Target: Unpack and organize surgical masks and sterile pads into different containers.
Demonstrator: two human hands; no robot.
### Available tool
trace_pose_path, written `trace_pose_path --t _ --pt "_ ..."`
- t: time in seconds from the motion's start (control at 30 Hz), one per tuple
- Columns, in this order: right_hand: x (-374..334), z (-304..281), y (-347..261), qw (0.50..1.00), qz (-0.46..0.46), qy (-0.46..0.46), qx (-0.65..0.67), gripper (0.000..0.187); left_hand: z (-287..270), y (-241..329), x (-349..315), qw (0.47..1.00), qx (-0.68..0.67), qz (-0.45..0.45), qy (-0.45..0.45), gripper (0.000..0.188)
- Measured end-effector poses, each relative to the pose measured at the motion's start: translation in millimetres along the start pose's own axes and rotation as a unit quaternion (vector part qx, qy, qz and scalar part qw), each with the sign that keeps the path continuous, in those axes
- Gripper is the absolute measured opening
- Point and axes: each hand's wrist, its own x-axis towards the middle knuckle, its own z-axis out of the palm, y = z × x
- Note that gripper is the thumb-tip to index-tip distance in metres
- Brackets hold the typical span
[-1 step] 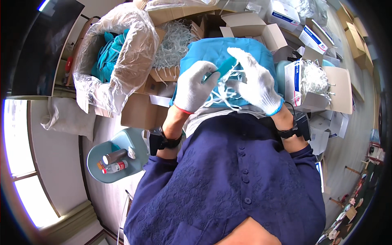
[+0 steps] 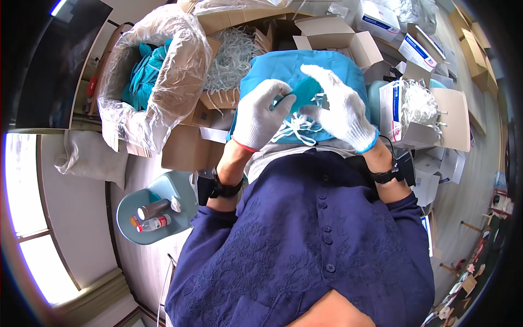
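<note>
And there it was: a teal piece (image 2: 306, 94), up above the blue cloth (image 2: 272, 64) spread before the person, its near edge pinched between thumb and fingers of the gloved left hand (image 2: 262, 115). The right hand (image 2: 344, 111) stood spread beside it, thumb well apart; whether it touched the piece, I couldn't tell. Thin white strips (image 2: 298, 126) trailed beneath. The piece looked light, thin and bendy, probably floppy rather than fragile; the rim seemed the place to grip, though knit gloves might have dulled the feel. And the labels? Blue panels with printing marked the strip-filled white box (image 2: 391, 111), a red label wrapped the clear bottle (image 2: 156, 223), and no lettering showed on the piece.
</note>
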Motion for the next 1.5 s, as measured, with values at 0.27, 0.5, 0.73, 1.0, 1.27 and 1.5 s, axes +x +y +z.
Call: trace_pose_path --t 0.27,0.5,0.73,1.0,1.27,1.5 --pt "1 -3 31 0.933 0.281 -0.032 0.221 0.017 5 -13 -6 0.932 -0.334 -0.141 0.017 0.022" --pt "1 0 32 0.939 0.269 -0.017 0.214 0.019 12 -14 -9 0.972 -0.199 -0.124 0.028 0.032" --pt "1 16 13 0.979 0.158 0.088 0.095 0.038 20 -16 -9 0.969 -0.146 -0.200 0.018 0.023" --pt "4 23 3 0.999 -0.028 -0.044 0.004 0.029 28 -10 -15 0.995 0.012 -0.093 0.033 0.025" --pt "6 0 79 0.944 -0.045 -0.168 -0.281 0.019 11 -4 -22 0.964 -0.173 -0.174 0.103 0.020" --pt "-2 14 3 0.730 0.384 -0.163 0.542 0.032 30 -8 -5 0.901 -0.326 -0.174 0.226 0.014"
